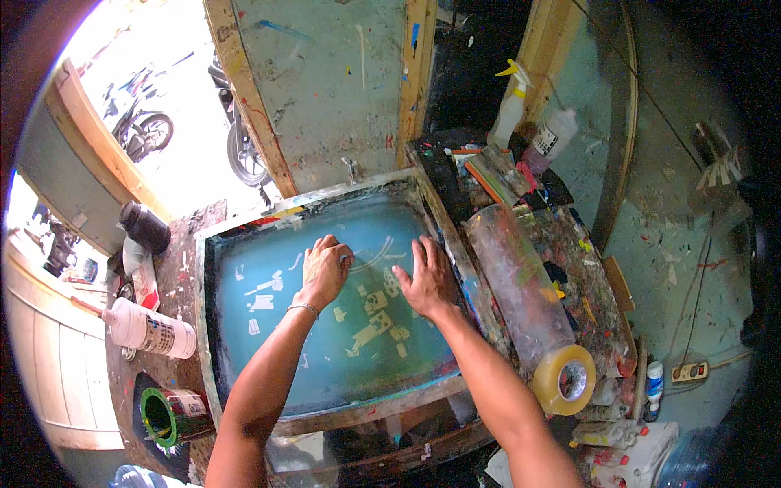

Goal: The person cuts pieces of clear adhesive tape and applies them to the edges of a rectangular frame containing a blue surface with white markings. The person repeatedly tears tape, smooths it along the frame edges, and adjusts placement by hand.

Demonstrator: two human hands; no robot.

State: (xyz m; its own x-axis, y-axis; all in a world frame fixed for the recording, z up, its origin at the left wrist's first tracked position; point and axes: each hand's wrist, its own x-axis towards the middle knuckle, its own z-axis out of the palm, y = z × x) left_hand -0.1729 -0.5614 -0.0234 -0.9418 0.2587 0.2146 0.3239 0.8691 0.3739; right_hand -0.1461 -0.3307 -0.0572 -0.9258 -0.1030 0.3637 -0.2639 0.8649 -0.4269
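Note:
Before me lies a screen-printing screen [280, 354], its teal mesh set in a paint-stained frame [366, 415]. Pale stencil shapes, some blocky and some curved, show across the mesh. My left hand [326, 262] is over the upper middle of the mesh, fingers curled and thumb near the index finger. Whether something small is pinched there cannot be made out. Toward the right side of the mesh rests my right hand [425, 277], fingers apart and holding nothing, close to the frame's right rail.
On the right are a clear plastic cylinder [518, 280], a tape roll [564, 379], a spray bottle [509, 110] and a bottle of pinkish liquid [549, 140]. A white bottle [152, 329], a dark jar [145, 226] and a green-rimmed container [171, 409] flank the left.

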